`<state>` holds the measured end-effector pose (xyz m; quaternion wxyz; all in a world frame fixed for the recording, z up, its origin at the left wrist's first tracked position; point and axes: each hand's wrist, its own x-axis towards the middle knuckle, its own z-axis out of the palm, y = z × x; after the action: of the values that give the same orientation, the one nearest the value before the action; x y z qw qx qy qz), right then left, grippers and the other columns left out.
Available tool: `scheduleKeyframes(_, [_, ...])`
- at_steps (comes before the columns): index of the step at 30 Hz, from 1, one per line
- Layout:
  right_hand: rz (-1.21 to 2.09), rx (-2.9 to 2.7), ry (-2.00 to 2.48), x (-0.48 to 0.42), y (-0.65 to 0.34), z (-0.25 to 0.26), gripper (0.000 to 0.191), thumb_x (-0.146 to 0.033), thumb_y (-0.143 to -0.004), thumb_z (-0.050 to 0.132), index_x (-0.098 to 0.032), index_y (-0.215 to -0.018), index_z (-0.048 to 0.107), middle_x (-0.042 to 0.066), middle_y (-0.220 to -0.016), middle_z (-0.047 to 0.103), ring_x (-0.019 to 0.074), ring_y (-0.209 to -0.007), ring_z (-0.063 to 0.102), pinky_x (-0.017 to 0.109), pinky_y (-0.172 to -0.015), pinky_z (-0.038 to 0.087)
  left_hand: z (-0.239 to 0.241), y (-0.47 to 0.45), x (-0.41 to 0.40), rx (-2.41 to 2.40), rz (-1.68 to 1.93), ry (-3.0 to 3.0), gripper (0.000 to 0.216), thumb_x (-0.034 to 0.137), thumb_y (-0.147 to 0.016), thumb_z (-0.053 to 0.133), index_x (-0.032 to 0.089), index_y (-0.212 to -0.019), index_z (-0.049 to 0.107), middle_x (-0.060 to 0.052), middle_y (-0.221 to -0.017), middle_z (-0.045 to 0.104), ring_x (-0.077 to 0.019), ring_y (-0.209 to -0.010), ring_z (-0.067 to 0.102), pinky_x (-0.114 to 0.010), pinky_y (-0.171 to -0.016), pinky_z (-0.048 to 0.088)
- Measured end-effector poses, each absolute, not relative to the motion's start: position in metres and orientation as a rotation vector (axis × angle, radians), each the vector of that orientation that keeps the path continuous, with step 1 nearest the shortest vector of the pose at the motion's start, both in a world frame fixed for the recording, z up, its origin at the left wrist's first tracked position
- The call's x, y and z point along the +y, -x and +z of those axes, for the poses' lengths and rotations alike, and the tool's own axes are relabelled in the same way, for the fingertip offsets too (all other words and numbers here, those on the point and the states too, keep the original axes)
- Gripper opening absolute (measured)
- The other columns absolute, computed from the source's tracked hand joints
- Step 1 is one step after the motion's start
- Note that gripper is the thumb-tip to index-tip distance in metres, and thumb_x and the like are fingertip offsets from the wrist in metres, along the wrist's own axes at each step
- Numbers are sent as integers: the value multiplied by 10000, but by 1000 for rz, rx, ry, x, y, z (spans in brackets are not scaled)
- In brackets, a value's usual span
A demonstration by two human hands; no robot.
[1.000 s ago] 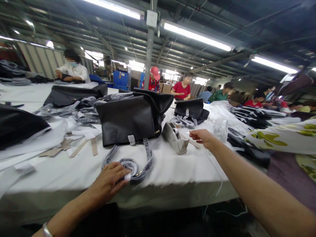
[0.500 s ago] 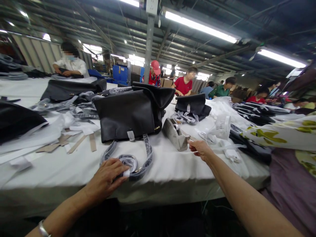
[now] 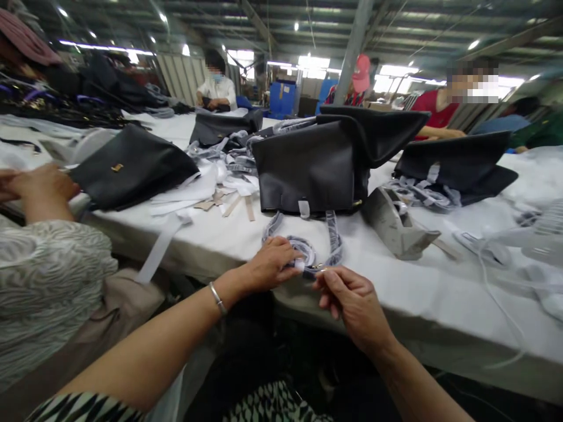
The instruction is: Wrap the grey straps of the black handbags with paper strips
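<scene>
A black leather handbag (image 3: 308, 167) stands upright on the white-covered table (image 3: 246, 240). Its long strap (image 3: 303, 249), wrapped in clear film, lies coiled near the table's front edge. My left hand (image 3: 268, 264) rests on the coil with fingers curled over it. My right hand (image 3: 352, 299) is just right of the coil, thumb and forefinger pinched on a small strip of clear tape (image 3: 323, 271) at the strap. A grey tape dispenser (image 3: 396, 225) sits to the right of the bag.
Other black bags lie on the table: one at left (image 3: 132, 167), one at right (image 3: 453, 167), one further back (image 3: 224, 126). Paper strips and wrapped straps (image 3: 220, 176) are scattered behind. A co-worker's arm and hand (image 3: 39, 187) are at my left; several people work beyond.
My right hand left the tape dispenser and came back to the coiled strap with a piece of tape. My head turned left and lower; my left hand stayed on the coil.
</scene>
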<state>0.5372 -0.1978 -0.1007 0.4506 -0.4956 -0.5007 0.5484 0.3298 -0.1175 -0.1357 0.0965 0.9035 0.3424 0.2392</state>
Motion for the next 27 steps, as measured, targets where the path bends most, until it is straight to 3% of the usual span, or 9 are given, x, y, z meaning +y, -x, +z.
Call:
scheduleKeyframes(4, [1370, -1184, 1314, -188, -505, -113, 439, -586, -714, 688, -158, -811, 690, 33, -676, 648, 48, -391, 424, 165, -331, 248, -136, -329, -123, 1014, 784, -2598, 391, 400, -862, 617, 138, -1147, 563, -108, -1032, 621, -243, -990, 502, -376, -892, 395])
scheduleKeyframes(9, [1405, -1136, 1493, -184, -499, -124, 461, -592, -673, 698, -147, -791, 679, 22, -631, 634, 40, -363, 393, 161, -328, 213, -141, -326, -123, 953, 876, -2576, 492, 290, -834, 642, 113, -1254, 458, -106, -1024, 636, -252, -1005, 497, -390, -907, 381])
scheduleKeyframes(16, [1446, -948, 1607, -193, -487, -130, 447, -561, -645, 726, -137, -770, 657, 13, -595, 615, 29, -372, 378, 141, -327, 174, -138, -323, -121, 879, 778, -2667, 230, 336, -906, 563, 196, -1073, 636, -72, -960, 642, -240, -1024, 485, -391, -932, 342])
scheduleKeyframes(22, [1612, -736, 1594, -195, -487, -130, 363, -417, -594, 805, -142, -698, 594, -24, -573, 565, 15, -380, 355, 121, -305, 169, -132, -320, -120, 861, 735, -2683, 220, 297, -859, 603, 189, -1042, 659, -82, -958, 620, -244, -1011, 472, -383, -924, 363])
scheduleKeyframes(27, [1647, -641, 1565, -191, -485, -134, 269, -305, -639, 782, -143, -733, 589, -40, -550, 542, 17, -371, 355, 112, -293, 178, -127, -316, -118, 793, 583, -2791, 283, 198, -825, 581, 184, -1106, 611, -94, -1015, 603, -255, -1046, 461, -401, -937, 357])
